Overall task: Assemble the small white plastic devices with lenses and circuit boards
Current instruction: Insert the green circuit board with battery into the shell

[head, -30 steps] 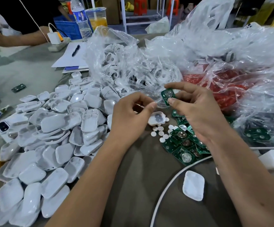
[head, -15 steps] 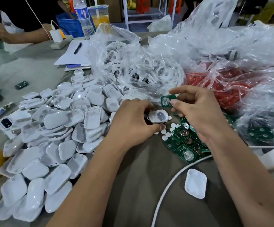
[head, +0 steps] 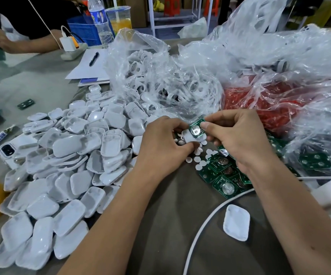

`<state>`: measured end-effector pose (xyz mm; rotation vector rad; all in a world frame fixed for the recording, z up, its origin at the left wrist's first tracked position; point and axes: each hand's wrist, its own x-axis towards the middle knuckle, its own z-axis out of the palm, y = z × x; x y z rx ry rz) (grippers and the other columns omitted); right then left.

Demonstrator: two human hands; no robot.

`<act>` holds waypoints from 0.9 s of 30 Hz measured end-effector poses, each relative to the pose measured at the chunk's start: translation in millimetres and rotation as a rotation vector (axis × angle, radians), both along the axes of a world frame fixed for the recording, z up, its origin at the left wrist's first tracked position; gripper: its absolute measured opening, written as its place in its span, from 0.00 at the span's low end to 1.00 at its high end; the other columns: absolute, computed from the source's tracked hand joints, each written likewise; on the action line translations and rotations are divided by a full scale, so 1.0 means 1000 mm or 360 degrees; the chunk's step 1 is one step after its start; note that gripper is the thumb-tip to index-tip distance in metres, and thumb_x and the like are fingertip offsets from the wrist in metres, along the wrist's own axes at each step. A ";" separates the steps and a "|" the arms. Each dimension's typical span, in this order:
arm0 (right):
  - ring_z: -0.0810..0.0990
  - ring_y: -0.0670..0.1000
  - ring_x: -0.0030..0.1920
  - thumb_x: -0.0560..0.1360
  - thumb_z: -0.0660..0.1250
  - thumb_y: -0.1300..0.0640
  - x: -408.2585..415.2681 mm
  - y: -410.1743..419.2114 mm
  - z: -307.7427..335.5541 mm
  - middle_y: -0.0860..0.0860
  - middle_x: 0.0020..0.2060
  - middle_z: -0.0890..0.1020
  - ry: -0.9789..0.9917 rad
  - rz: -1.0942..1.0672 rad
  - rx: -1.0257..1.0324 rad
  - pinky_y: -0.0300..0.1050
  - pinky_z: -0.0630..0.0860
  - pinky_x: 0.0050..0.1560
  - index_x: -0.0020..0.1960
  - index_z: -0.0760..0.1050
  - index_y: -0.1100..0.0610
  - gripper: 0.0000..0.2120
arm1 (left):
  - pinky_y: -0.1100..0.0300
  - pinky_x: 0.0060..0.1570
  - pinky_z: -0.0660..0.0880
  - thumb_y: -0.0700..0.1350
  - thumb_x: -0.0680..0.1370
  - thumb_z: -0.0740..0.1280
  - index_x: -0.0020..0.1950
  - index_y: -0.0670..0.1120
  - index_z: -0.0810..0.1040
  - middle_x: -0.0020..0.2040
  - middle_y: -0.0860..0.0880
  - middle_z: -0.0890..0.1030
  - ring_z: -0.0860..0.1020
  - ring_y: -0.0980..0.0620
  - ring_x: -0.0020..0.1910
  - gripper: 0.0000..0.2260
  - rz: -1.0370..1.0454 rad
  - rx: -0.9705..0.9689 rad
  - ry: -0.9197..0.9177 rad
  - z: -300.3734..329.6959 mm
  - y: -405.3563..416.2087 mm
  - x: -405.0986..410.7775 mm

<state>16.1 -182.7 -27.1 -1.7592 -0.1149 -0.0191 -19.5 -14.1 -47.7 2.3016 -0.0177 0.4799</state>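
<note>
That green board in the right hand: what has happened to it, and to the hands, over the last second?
The right hand has brought the green board down onto the white shell pinched by the left hand; a second ago they were apart. The left hand took up that shell meanwhile. The pile of white shells and the loose boards stayed put.

Soft, even overhead light, glare on the crumpled plastic bags [head: 210,62], and wide-angle bending at the edges.

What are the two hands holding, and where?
Left hand grips the white shell's left end; right hand pinches the green circuit board's right edge over it.
</note>
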 end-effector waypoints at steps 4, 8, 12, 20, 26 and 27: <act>0.82 0.48 0.28 0.72 0.80 0.63 -0.001 0.001 0.001 0.53 0.30 0.85 -0.0063 -0.0079 0.0000 0.38 0.75 0.27 0.42 0.86 0.55 0.06 | 0.69 0.42 0.71 0.51 0.67 0.80 0.52 0.53 0.86 0.42 0.57 0.80 0.76 0.65 0.39 0.15 0.0027 -0.0008 -0.0093 -0.002 -0.003 0.001; 0.82 0.48 0.26 0.71 0.80 0.63 -0.002 0.001 0.003 0.53 0.30 0.85 -0.0083 -0.0136 0.0036 0.37 0.75 0.26 0.41 0.86 0.54 0.06 | 0.65 0.43 0.76 0.52 0.67 0.81 0.50 0.53 0.86 0.41 0.58 0.80 0.77 0.62 0.40 0.13 0.0020 -0.0056 -0.0122 -0.001 -0.005 0.000; 0.81 0.48 0.25 0.71 0.80 0.63 -0.003 0.003 0.003 0.53 0.29 0.85 -0.0119 -0.0134 0.0032 0.37 0.75 0.26 0.40 0.86 0.54 0.06 | 0.61 0.43 0.77 0.51 0.67 0.81 0.48 0.53 0.86 0.40 0.57 0.80 0.77 0.61 0.40 0.12 0.0011 -0.0094 -0.0123 0.002 -0.007 -0.002; 0.81 0.48 0.25 0.71 0.79 0.63 -0.001 0.004 0.000 0.53 0.29 0.85 -0.0127 -0.0119 0.0053 0.37 0.75 0.27 0.39 0.86 0.54 0.06 | 0.65 0.41 0.76 0.55 0.68 0.81 0.50 0.53 0.86 0.42 0.56 0.81 0.78 0.60 0.41 0.14 0.0037 -0.0085 -0.0122 0.004 -0.009 -0.003; 0.81 0.50 0.26 0.71 0.80 0.62 0.001 0.002 -0.003 0.54 0.29 0.85 -0.0152 -0.0084 0.0057 0.39 0.76 0.28 0.39 0.87 0.52 0.07 | 0.67 0.40 0.75 0.56 0.68 0.80 0.50 0.53 0.86 0.42 0.56 0.81 0.78 0.60 0.41 0.14 0.0050 -0.0104 -0.0137 0.002 -0.008 -0.003; 0.82 0.51 0.26 0.71 0.80 0.62 0.000 0.002 -0.004 0.54 0.29 0.85 -0.0160 -0.0077 0.0061 0.39 0.76 0.28 0.39 0.87 0.51 0.07 | 0.68 0.40 0.75 0.56 0.68 0.81 0.50 0.53 0.86 0.42 0.56 0.81 0.78 0.60 0.41 0.15 0.0048 -0.0119 -0.0139 0.002 -0.008 -0.003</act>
